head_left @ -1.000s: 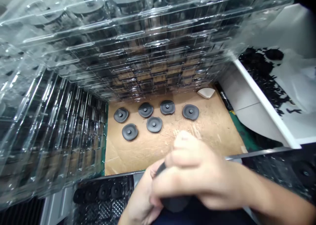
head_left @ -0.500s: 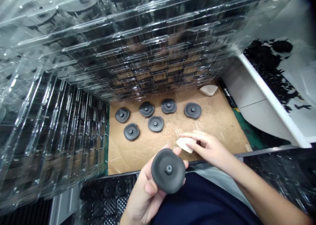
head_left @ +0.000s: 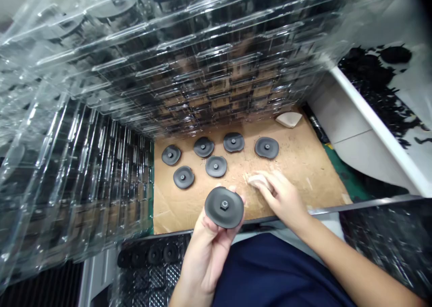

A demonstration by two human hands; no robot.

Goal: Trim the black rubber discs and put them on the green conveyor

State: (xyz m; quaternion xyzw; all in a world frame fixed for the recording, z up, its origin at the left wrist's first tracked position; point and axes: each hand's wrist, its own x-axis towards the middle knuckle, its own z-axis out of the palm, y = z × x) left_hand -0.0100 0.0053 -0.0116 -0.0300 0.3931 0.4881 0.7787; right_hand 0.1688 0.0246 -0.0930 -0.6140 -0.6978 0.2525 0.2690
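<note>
My left hand holds a dark grey rubber disc with a small hub in its middle, face up, above the near edge of the brown cardboard sheet. My right hand rests on the cardboard just right of the disc, fingers pinched on a small pale wedge-shaped piece. Several similar grey discs lie in two rows on the cardboard beyond my hands. A second pale wedge lies at the far right corner of the sheet.
Tall stacks of clear plastic trays wall in the cardboard at the back and left. A white bin with black scraps stands at the right. A tray holding black discs sits at the near left, below my left hand.
The right hand has come off the disc and moved out onto the cardboard with the pale piece. The left hand has raised the disc forward, now fully in view.
</note>
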